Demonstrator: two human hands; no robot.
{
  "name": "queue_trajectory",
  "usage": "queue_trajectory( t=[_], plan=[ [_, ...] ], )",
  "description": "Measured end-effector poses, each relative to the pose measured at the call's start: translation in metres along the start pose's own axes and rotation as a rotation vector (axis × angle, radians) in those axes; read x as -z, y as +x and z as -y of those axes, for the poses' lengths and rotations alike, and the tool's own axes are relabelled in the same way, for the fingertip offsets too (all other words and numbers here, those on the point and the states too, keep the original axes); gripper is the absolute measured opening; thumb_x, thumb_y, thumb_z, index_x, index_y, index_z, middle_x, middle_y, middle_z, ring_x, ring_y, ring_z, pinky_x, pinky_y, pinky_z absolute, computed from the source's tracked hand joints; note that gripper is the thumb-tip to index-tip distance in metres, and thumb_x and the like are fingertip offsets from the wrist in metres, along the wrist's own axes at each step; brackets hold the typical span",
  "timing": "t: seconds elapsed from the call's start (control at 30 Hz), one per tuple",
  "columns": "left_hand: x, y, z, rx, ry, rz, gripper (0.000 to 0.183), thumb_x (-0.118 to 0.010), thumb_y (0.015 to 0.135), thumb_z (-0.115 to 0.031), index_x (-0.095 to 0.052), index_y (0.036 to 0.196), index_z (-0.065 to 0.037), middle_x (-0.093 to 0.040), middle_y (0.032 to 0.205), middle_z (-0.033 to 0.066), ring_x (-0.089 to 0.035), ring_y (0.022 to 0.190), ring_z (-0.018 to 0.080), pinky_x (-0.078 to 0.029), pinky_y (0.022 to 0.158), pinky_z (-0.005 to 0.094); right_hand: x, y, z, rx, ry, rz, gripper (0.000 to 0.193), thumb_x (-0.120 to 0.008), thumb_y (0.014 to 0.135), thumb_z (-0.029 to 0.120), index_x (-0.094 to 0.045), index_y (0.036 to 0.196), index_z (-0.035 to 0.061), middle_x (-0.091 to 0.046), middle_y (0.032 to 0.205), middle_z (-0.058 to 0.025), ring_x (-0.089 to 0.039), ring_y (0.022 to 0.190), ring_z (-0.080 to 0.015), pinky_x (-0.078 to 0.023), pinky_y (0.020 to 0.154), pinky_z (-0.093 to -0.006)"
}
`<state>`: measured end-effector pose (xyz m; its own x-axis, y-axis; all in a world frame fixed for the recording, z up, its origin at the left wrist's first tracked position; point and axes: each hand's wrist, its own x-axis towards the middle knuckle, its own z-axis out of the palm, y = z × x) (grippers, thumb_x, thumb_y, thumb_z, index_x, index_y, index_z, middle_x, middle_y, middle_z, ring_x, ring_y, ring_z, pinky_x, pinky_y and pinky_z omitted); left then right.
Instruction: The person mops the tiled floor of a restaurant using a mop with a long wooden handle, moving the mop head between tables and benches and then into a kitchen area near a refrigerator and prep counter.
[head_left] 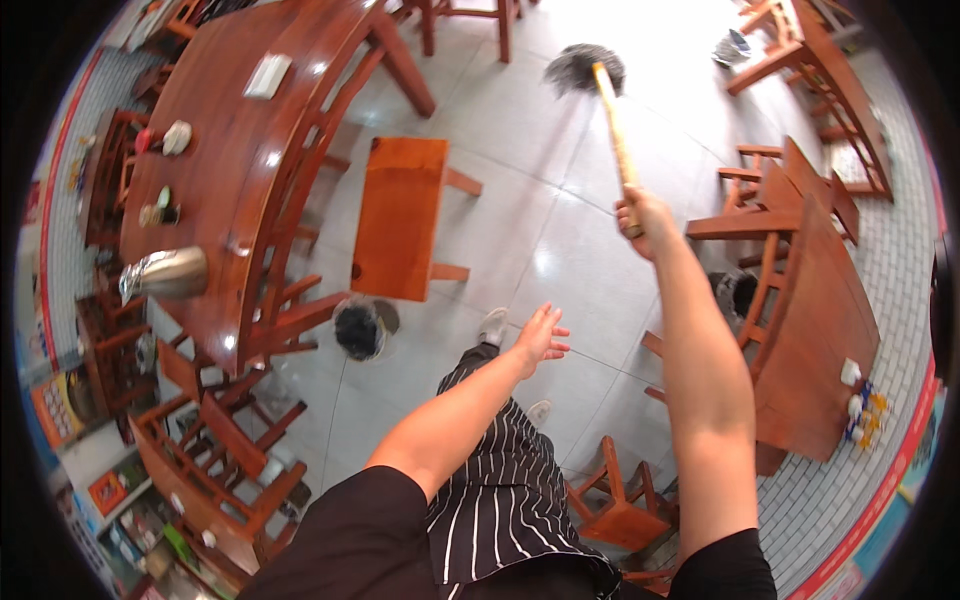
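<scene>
Head view: nearest us, a black garment with white stripes [500, 510] covers our legs above two pale shoes [492, 327]. A small reddish-brown wooden chair [615, 525] stands at lower right. Our left hand [541, 337] hangs over the pale grey tiled floor [560, 260], fingers loosely spread, grasping nothing. Left of it stands a round bin with a black plastic liner [358, 330]; just beyond is an orange-brown rectangular wooden bench [400, 215]. Our right hand [648, 220], arm extended, is wrapped around the near end of a mop [614, 125] with a yellowish wooden handle. Its shaggy dark grey head [585, 70] lies farther off, seemingly on the floor.

Risks, as we judge them: a one-handed hold at the handle's end gives poor leverage, so a snag could twist the shaft loose. A wide leftward swing could knock the bench's legs. If the tiles are wet, which we cannot tell from their shine, our footing could slip.
</scene>
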<state>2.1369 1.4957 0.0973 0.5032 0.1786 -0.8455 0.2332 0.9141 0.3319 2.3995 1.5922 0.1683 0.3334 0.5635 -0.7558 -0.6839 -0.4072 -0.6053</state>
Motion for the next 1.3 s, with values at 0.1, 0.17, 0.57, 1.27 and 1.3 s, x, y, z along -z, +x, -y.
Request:
queue_trajectory(
  t=[0.1,0.17,0.57,1.27,1.3],
  plan=[
    [0.044,0.000,0.023,0.059,-0.050,-0.138,0.067,-0.046,0.098,-0.044,-0.016,0.153,-0.019,-0.054,0.120,0.0148,-0.061,0.090,0.0244,-0.052,0.081,0.0398,-0.033,0.018,-0.047,-0.020,-0.258,-0.041,0.016,-0.054,0.096,0.023,-0.044,0.100,0.0106,-0.048,0.068,-0.0024,-0.049,0.051,-0.0132,-0.044,0.042,-0.0290],
    [0.045,0.000,0.029,0.064,-0.046,-0.137,0.066,-0.046,0.098,-0.044,-0.018,0.152,-0.017,-0.054,0.120,0.0142,-0.061,0.090,0.0241,-0.052,0.080,0.0387,-0.018,0.004,-0.102,-0.026,-0.363,-0.055,0.017,-0.053,0.096,0.024,-0.044,0.098,0.0096,-0.047,0.066,-0.0025,-0.048,0.049,-0.0146,-0.043,0.041,-0.0317],
    [-0.077,0.010,0.171,0.087,0.092,-0.139,0.055,-0.056,0.088,-0.031,-0.043,0.134,-0.005,-0.064,0.091,0.0113,-0.063,0.069,0.0209,-0.051,0.053,0.0350,0.197,-0.363,-0.336,-0.155,-0.723,-0.101,0.015,-0.057,0.095,0.021,-0.054,0.098,0.0064,-0.049,0.062,-0.0006,-0.048,0.046,-0.0107,-0.042,0.039,-0.0280],
    [0.309,0.038,0.091,-0.040,-0.393,-0.965,0.061,-0.052,0.091,-0.048,-0.034,0.142,-0.019,-0.048,0.130,0.0081,-0.052,0.111,0.0286,-0.044,0.093,0.0484,0.171,-0.482,-0.038,-0.812,-0.962,-0.225,0.035,-0.059,0.095,0.024,-0.057,0.124,0.0054,-0.046,0.061,0.0064,-0.040,0.049,-0.0033,-0.031,0.042,-0.0220],
    [0.323,0.045,0.073,-0.037,-0.521,-1.043,0.066,-0.052,0.091,-0.051,-0.032,0.144,-0.019,-0.045,0.137,0.0078,-0.049,0.119,0.0296,-0.040,0.099,0.0496,0.154,-0.474,-0.022,-0.820,-0.980,-0.229,0.035,-0.059,0.095,0.024,-0.057,0.124,0.0054,-0.046,0.061,0.0064,-0.040,0.049,-0.0033,-0.031,0.042,-0.0220]
  ],
)
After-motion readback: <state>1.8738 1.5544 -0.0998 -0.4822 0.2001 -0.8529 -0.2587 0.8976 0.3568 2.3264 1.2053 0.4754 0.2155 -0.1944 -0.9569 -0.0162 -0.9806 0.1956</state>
